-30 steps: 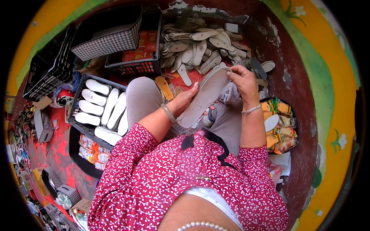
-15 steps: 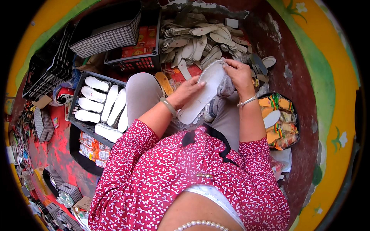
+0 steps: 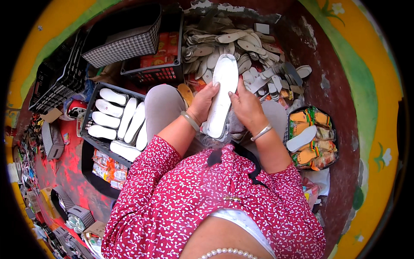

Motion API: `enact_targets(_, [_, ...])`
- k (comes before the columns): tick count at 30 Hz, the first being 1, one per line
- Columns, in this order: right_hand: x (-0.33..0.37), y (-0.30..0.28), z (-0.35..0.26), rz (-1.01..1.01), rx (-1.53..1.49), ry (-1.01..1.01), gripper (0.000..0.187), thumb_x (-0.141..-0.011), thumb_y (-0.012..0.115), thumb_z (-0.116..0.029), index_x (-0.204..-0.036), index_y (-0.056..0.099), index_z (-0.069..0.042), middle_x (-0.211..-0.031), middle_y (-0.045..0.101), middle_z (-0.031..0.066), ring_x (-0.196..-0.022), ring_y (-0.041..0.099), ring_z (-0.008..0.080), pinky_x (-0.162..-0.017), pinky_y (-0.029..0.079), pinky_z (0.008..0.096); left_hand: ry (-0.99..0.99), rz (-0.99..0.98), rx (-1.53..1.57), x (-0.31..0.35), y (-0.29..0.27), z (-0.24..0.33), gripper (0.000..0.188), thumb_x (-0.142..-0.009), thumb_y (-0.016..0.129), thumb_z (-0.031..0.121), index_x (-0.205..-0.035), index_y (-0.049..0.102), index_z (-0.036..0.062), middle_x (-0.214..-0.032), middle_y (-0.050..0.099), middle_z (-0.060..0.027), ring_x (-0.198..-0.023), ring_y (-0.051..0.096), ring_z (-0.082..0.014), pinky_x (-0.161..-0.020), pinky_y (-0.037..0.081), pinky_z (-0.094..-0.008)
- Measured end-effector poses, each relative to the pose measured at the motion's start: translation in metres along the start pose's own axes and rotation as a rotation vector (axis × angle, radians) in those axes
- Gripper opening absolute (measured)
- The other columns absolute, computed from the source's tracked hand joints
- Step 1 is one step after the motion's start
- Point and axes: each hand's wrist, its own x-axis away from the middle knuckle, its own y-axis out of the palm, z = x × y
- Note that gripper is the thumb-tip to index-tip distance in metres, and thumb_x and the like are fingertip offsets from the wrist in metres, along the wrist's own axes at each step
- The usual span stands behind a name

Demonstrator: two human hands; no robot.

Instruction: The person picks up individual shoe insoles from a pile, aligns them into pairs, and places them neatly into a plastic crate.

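A white insole (image 3: 222, 93) stands nearly upright over my lap, toe end pointing away from me. My left hand (image 3: 202, 102) grips its left edge, the thumb lying along the rim. On the opposite edge my right hand (image 3: 249, 108) holds it too, thumb on the front face and fingers behind. At its lower end a second greyish edge shows beneath; whether that is another insole I cannot tell. Beyond it lies a heap of loose white and grey insoles (image 3: 248, 43). My legs are bent on both sides of my hands.
At left a black crate (image 3: 88, 137) holds several white insoles, with a black tub of orange-and-clear packets (image 3: 108, 168) below. A houndstooth basket (image 3: 125, 49) rests on another crate. At right, a dark basket (image 3: 334, 134) carries wrapped yellow insoles and one white insole (image 3: 301, 138).
The insole has turned from leaning right to nearly upright, showing a smooth white face. My right hand has come down from its toe end to the side edge.
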Motion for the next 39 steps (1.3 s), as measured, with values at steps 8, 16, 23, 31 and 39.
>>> enact_targets(8, [-0.005, 0.002, 0.018, -0.039, 0.030, -0.020, 0.040, -0.085, 0.052, -0.026, -0.115, 0.048, 0.001, -0.083, 0.062, 0.0247, -0.080, 0.059, 0.0411, -0.071, 0.046, 0.0467, 0.015, -0.050, -0.143, 0.005, -0.002, 0.000, 0.040, -0.091, 0.052, 0.018, -0.126, 0.041, 0.0047, -0.108, 0.058, -0.0092, -0.092, 0.061, -0.0168, -0.080, 0.051, -0.0316])
enact_targets(16, [-0.015, -0.032, 0.025, 0.487, -0.080, -0.231, 0.015, -0.078, 0.063, -0.020, -0.088, 0.063, -0.008, -0.080, 0.062, 0.0106, -0.073, 0.060, 0.0310, -0.063, 0.047, 0.0382, -0.085, -0.138, -0.160, 0.010, 0.005, 0.001, 0.037, -0.090, 0.054, 0.016, -0.124, 0.045, 0.0044, -0.101, 0.061, -0.0090, -0.084, 0.063, -0.0168, -0.072, 0.054, -0.0318])
enact_targets(23, [-0.020, -0.028, 0.034, 0.506, 0.370, -0.335, 0.010, -0.079, 0.061, -0.017, -0.083, 0.057, -0.010, -0.082, 0.056, 0.0069, -0.068, 0.059, 0.0275, -0.057, 0.048, 0.0372, -0.119, -0.134, -0.263, 0.010, 0.004, -0.006, 0.037, -0.090, 0.055, 0.015, -0.124, 0.046, 0.0035, -0.104, 0.061, -0.0079, -0.088, 0.061, -0.0161, -0.077, 0.051, -0.0300])
enact_targets(31, [-0.028, -0.029, 0.039, 0.404, 0.567, -0.408, 0.009, -0.082, 0.053, -0.018, -0.078, 0.052, -0.010, -0.079, 0.053, 0.0079, -0.065, 0.060, 0.0269, -0.055, 0.049, 0.0382, -0.063, -0.151, -0.463, 0.006, -0.007, -0.015, 0.035, -0.090, 0.056, 0.015, -0.122, 0.049, 0.0053, -0.102, 0.061, -0.0047, -0.086, 0.061, -0.0136, -0.075, 0.051, -0.0287])
enact_targets(39, [-0.079, -0.090, 0.092, 0.691, 0.546, -0.155, 0.016, -0.083, 0.052, -0.023, -0.082, 0.052, -0.007, -0.086, 0.056, 0.0127, -0.072, 0.060, 0.0350, -0.062, 0.049, 0.0459, -0.174, -0.058, -0.277, 0.009, 0.002, -0.002, 0.033, -0.087, 0.058, 0.015, -0.118, 0.051, 0.0049, -0.097, 0.062, -0.0060, -0.082, 0.062, -0.0148, -0.072, 0.053, -0.0289])
